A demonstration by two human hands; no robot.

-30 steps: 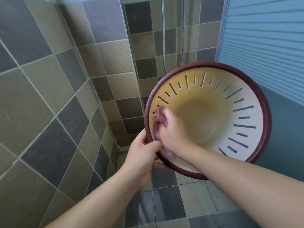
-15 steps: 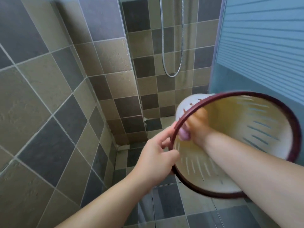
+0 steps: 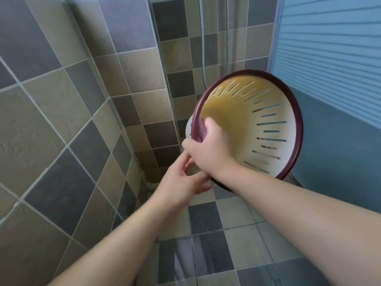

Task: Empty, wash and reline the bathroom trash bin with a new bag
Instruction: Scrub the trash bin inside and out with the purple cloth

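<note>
The trash bin [image 3: 274, 129] is a cream plastic basket with slits in its wall and a dark red rim. It is held in the air on its side, mouth toward me. My right hand [image 3: 210, 147] reaches inside at the left rim and grips a purple cloth [image 3: 203, 135] against the inner wall; only a sliver of the cloth shows. My left hand [image 3: 181, 180] is under the bin's lower left edge, fingers spread against its outside, partly hidden by my right wrist.
Tiled walls [image 3: 61, 120] close in on the left and ahead. A shower hose [image 3: 203, 48] hangs on the far wall. A blue ribbed panel [image 3: 329, 58] stands on the right. The tiled floor [image 3: 216, 234] below looks wet.
The bin has turned from side-on back to mouth facing me and risen a little. My right hand with the cloth has moved along the inner wall at the left rim. My left hand dropped from the rim to underneath.
</note>
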